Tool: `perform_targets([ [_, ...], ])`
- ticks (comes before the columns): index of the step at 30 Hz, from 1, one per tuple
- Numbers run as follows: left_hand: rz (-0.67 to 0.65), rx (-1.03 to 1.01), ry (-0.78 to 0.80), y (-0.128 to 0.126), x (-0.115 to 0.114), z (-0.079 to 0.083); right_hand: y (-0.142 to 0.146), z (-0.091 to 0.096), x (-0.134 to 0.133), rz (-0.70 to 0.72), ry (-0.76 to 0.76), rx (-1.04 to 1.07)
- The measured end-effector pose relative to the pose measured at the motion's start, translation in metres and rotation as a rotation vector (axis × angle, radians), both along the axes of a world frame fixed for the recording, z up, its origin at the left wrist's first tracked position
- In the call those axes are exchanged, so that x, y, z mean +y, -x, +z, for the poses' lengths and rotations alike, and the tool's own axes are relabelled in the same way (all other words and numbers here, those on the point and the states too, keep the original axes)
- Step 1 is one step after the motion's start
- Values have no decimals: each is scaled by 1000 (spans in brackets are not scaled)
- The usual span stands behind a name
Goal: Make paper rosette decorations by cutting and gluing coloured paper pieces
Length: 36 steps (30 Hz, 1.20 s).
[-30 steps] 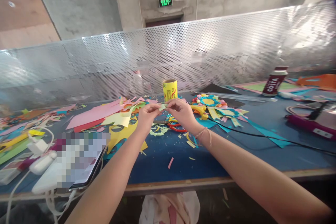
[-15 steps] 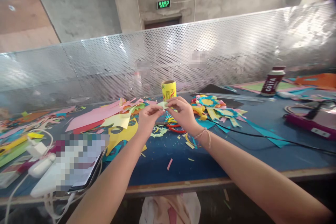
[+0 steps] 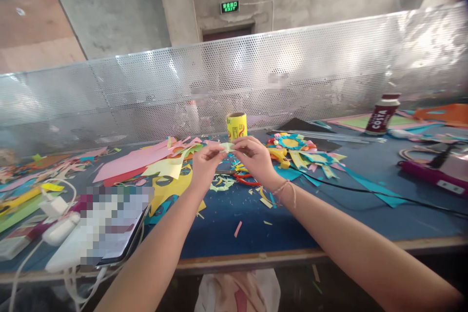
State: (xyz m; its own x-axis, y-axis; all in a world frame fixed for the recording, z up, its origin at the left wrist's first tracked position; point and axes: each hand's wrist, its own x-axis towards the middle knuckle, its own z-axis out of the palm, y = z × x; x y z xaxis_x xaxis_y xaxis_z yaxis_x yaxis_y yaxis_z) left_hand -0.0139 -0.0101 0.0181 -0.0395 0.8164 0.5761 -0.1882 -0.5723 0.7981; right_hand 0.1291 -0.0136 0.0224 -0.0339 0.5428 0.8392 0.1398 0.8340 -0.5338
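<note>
My left hand (image 3: 204,162) and my right hand (image 3: 256,156) meet above the blue table (image 3: 329,214), both pinching a small pale green paper piece (image 3: 227,146) between thumb and fingers. Under the hands lie red-handled scissors (image 3: 245,177) and pale green paper cuttings (image 3: 221,183). A yellow tape roll (image 3: 237,126) stands upright just behind the paper piece. A thread bracelet circles my right wrist.
Pink and yellow paper sheets (image 3: 146,163) litter the left side, a colourful paper flower craft (image 3: 296,148) lies to the right. A tablet (image 3: 109,224) and white chargers sit at front left. A brown bottle (image 3: 382,113), a black cable (image 3: 365,190) and a perforated metal screen (image 3: 256,78) stand behind.
Both hands keep pinching the paper piece and have only shifted slightly; the view has wobbled a little.
</note>
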Motion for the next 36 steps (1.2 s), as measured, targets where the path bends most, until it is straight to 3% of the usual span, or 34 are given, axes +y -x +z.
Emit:
perform_targets([
  [9, -77, -112, 23, -3, 2, -1, 5, -1, -3, 39, 51, 58],
  [25, -39, -82, -12, -3, 0, -1, 6, -1, -3, 34, 47, 106],
  [29, -97, -102, -24, -2, -4, 1, 6, 1, -6, 67, 57, 113],
  [34, -141, -156, 51, -2, -6, 5, 4, 2, -3, 18, 132, 107],
  [36, -157, -161, 106, -1, -6, 6, 4, 0, 0, 77, 222, 157],
])
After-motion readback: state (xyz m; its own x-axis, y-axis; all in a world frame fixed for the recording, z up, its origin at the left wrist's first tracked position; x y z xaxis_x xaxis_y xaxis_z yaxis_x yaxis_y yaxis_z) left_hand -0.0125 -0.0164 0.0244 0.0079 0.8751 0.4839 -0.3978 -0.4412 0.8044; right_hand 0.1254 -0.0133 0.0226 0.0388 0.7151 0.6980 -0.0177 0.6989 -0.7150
